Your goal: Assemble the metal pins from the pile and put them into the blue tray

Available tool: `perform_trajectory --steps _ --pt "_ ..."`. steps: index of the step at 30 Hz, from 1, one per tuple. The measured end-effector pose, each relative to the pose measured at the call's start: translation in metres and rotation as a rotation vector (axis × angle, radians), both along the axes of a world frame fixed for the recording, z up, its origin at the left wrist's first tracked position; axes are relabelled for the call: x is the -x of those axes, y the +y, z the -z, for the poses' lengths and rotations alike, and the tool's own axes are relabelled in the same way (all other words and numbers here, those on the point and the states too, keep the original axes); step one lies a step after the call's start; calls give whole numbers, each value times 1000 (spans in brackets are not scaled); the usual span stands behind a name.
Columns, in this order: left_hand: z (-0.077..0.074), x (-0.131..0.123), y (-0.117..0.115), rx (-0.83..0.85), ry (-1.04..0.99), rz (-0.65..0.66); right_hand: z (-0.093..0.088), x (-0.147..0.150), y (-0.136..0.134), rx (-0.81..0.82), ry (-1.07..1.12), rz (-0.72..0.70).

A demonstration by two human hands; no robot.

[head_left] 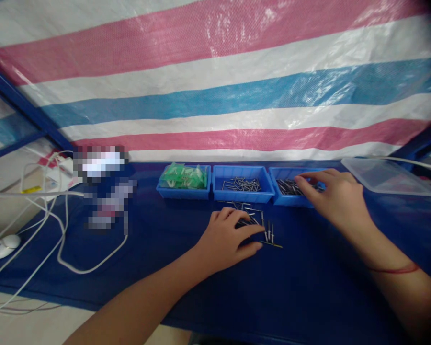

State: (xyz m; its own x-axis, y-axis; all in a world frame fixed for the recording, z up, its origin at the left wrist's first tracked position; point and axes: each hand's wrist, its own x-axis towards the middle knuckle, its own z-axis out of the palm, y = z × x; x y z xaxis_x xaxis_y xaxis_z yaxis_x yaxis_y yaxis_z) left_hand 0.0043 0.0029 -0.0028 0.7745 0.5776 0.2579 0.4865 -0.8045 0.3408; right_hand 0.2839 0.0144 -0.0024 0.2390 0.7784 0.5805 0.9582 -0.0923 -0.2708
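My left hand [225,237] rests low over a loose pile of blind rivets [249,218] on the blue tabletop, thumb and index finger apart. Several rivets [269,235] lie side by side just beyond its index fingertip, and a thin yellowish pin [277,246] lies by the thumb. Part of the pile is hidden under the fingers. My right hand [339,196] reaches over the right blue bin [290,200], which holds dark metal rivets [289,186]. Its thumb and index fingertips come together at the bin; whatever they pinch is too small to make out.
A middle blue bin [242,196] contains more rivets, and a left blue bin [183,193] holds green plastic packets [183,175]. A clear plastic lid [384,177] lies at the right. White cables [62,230] tangle at the left, near blurred objects. A striped sheet [215,96] hangs behind.
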Motion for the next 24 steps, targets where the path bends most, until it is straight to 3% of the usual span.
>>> perform_trajectory --steps 5,14,24 --pt "8 -6 -7 -123 55 118 -5 11 -6 -10 1 -57" --pt "10 -11 -6 -175 41 67 -7 40 -14 -55 38 -324" --pt "8 -12 -8 -174 52 90 -16 54 -23 -64 85 -484"
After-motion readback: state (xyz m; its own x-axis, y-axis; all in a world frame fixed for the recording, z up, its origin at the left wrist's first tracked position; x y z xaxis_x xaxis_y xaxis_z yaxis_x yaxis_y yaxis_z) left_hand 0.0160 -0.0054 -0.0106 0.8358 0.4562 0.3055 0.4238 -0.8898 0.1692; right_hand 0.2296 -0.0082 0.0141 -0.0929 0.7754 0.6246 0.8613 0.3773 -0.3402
